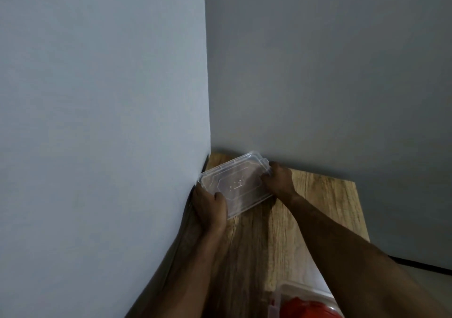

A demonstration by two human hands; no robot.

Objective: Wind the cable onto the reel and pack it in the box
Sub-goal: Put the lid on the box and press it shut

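At the far corner of your wooden tabletop (pixel 288 219), where two plain grey walls (pixel 97 97) meet, you hold a clear rectangular plastic lid (pixel 236 183) between both hands. It is tilted, its far end up near the right-hand wall, its near end lower. Whether it touches the wood cannot be told.

Your left hand (pixel 210 207) grips the lid's near left corner, thumb curled over the top face, the other fingers hidden beneath. Your right hand (pixel 280 179) pinches the lid's right edge, fingers bent around the rim. Both hands are closed on the lid, and both forearms reach forward from the bottom of the view.

Close to you, at the bottom edge of the view, a clear plastic box (pixel 293 293) sits on the tabletop beneath your right forearm. Inside it lies a red round object (pixel 308 309), probably the reel, though only part shows and it is blurred. The cable cannot be made out.
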